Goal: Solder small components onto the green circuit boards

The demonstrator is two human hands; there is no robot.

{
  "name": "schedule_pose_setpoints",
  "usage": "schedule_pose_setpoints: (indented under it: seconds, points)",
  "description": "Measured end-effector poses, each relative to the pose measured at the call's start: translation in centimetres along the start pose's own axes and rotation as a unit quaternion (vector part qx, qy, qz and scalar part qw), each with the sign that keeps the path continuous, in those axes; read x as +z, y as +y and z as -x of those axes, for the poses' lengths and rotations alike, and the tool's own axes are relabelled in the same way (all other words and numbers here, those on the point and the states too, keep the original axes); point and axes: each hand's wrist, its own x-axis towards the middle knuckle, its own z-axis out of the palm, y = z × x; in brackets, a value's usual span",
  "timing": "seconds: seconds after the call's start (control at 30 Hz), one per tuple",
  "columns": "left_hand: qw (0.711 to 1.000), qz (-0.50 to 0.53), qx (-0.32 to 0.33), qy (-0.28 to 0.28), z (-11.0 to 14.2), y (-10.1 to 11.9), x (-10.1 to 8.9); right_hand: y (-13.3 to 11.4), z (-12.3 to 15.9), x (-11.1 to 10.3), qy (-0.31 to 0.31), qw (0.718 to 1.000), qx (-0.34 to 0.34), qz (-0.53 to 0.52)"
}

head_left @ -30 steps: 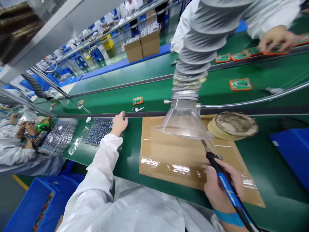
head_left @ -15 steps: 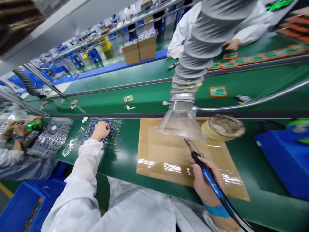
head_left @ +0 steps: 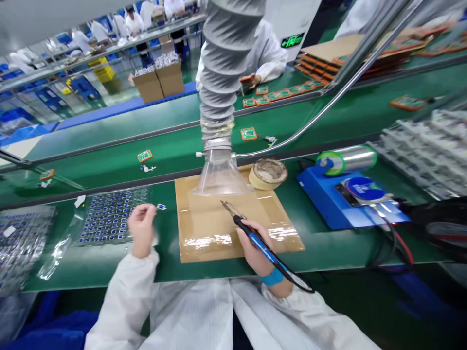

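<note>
My left hand (head_left: 142, 227) is closed in a pinch, fingertips at a small white-and-blue electronic component (head_left: 161, 206) that juts out to the right. Just left of it lies a clear tray (head_left: 109, 218) with rows of similar blue components. In my right hand (head_left: 257, 250) is a soldering iron (head_left: 263, 249) with a blue-and-black handle, its metal tip and a thin side arm pointing up and left. The iron's tip is above a tape-covered cardboard sheet (head_left: 204, 218), below a clear fume hood (head_left: 221, 177).
A roll of tape (head_left: 268, 174) stands at the cardboard's back edge. To the right is a blue solder wire feeder (head_left: 324, 199) with a reel. Green circuit boards (head_left: 248, 133) in orange frames lie along the strip behind. A co-worker (head_left: 270, 53) sits across.
My left hand has come off the component tray, moving right with a small component at its fingertips. My right hand still grips the soldering iron. The view has turned right, showing the wire feeder fully.
</note>
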Motion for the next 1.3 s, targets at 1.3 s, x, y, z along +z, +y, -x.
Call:
schedule_pose_setpoints:
  seconds: [1.3]
  points:
    - [0.914,-0.049,-0.106,-0.388,8.8,5.5,7.5,-4.0,-0.6,1.8,-0.116,0.959,0.162,-0.2]
